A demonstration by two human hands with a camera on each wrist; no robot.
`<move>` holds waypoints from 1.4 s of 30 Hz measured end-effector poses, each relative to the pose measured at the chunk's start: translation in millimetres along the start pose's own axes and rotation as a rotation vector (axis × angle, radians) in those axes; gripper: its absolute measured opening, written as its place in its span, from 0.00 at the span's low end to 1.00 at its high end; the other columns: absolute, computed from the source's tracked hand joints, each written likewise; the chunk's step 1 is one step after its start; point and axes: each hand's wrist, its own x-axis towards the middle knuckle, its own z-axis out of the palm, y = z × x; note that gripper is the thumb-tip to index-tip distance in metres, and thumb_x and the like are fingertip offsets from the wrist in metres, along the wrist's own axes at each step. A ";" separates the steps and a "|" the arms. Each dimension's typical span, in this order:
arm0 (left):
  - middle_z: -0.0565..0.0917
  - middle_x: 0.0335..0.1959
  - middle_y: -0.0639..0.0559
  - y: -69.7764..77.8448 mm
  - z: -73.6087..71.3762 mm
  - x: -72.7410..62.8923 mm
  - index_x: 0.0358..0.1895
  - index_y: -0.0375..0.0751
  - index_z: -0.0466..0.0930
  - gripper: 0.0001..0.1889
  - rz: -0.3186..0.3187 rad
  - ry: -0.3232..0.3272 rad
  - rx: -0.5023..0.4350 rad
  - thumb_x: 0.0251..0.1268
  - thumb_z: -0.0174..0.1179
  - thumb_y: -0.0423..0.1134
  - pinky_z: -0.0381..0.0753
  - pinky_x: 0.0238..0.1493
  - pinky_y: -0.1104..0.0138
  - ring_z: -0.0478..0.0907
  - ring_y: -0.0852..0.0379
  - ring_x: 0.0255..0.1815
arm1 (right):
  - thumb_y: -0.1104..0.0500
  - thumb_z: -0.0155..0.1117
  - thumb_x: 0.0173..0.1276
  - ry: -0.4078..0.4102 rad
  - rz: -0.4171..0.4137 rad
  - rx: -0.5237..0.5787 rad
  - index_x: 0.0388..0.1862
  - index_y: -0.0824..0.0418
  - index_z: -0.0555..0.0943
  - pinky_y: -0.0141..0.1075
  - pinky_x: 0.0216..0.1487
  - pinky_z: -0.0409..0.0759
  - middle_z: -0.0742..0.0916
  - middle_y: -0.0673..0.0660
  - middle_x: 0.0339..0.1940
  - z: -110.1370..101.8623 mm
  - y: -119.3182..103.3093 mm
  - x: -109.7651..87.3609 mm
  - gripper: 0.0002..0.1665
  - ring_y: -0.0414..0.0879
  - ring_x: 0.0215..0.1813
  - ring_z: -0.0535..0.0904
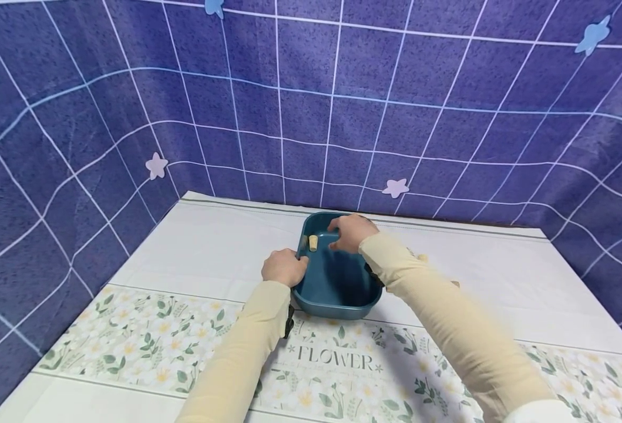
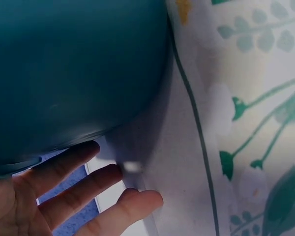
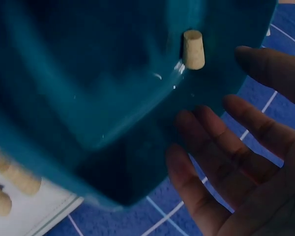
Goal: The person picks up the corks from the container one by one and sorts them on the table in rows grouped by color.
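A deep teal plastic basin [image 1: 337,276] stands on the table, its far end near the wall. Inside it, by the left wall, is a tapered cork stopper [image 1: 313,242], also seen as a pale cork [image 3: 193,49] in the right wrist view. My left hand [image 1: 284,267] holds the basin's left rim, thumb over the edge; its fingers [image 2: 81,182] lie along the outside wall. Over the far right part of the basin hovers my right hand [image 1: 353,232], fingers spread and loosely bent, with nothing in them.
More cork stoppers [image 3: 19,176] lie on the table right of the basin, partly hidden by my right forearm [image 1: 437,294] in the head view. A white floral tablecloth [image 1: 184,341] covers the table. Blue checked fabric [image 1: 311,106] hangs behind and at both sides.
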 end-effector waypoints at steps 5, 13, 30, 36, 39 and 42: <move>0.87 0.45 0.37 -0.3 -1.4 -0.5 0.50 0.35 0.87 0.21 -0.003 0.005 0.001 0.75 0.55 0.50 0.83 0.48 0.51 0.84 0.40 0.47 | 0.50 0.71 0.69 -0.011 0.063 0.014 0.68 0.55 0.80 0.51 0.59 0.79 0.82 0.61 0.65 7.2 -9.4 10.7 0.29 0.57 0.64 0.79; 0.87 0.44 0.37 0.6 1.9 -1.6 0.46 0.36 0.88 0.20 0.005 0.024 0.007 0.75 0.57 0.50 0.83 0.47 0.50 0.84 0.39 0.46 | 0.50 0.70 0.70 -0.053 0.112 0.044 0.68 0.55 0.79 0.51 0.58 0.79 0.81 0.61 0.66 25.5 -14.0 29.9 0.29 0.56 0.63 0.79; 0.87 0.42 0.38 -0.7 4.7 0.7 0.43 0.36 0.88 0.19 0.002 0.054 -0.004 0.73 0.58 0.50 0.83 0.46 0.51 0.84 0.40 0.45 | 0.56 0.72 0.66 0.089 0.198 0.064 0.51 0.56 0.83 0.50 0.50 0.82 0.87 0.58 0.44 52.7 -23.5 48.3 0.16 0.54 0.47 0.84; 0.87 0.43 0.37 0.7 2.9 -1.6 0.44 0.36 0.88 0.19 0.003 0.055 0.004 0.74 0.57 0.50 0.83 0.47 0.51 0.84 0.40 0.46 | 0.59 0.70 0.69 0.113 0.174 0.068 0.58 0.57 0.80 0.52 0.51 0.82 0.87 0.61 0.49 55.4 -21.9 49.5 0.19 0.57 0.50 0.85; 0.87 0.43 0.37 0.9 3.1 -2.1 0.45 0.37 0.88 0.19 0.006 0.056 0.005 0.74 0.57 0.50 0.83 0.47 0.51 0.84 0.40 0.45 | 0.59 0.68 0.70 0.111 0.164 0.054 0.64 0.55 0.79 0.53 0.51 0.82 0.87 0.63 0.54 56.8 -21.7 50.2 0.23 0.58 0.52 0.84; 0.87 0.43 0.37 0.8 3.2 -2.0 0.46 0.37 0.88 0.19 0.006 0.057 0.004 0.74 0.57 0.50 0.83 0.47 0.51 0.84 0.40 0.45 | 0.60 0.67 0.70 0.112 0.154 0.034 0.60 0.53 0.81 0.54 0.51 0.82 0.87 0.62 0.54 58.5 -22.8 51.4 0.20 0.59 0.52 0.85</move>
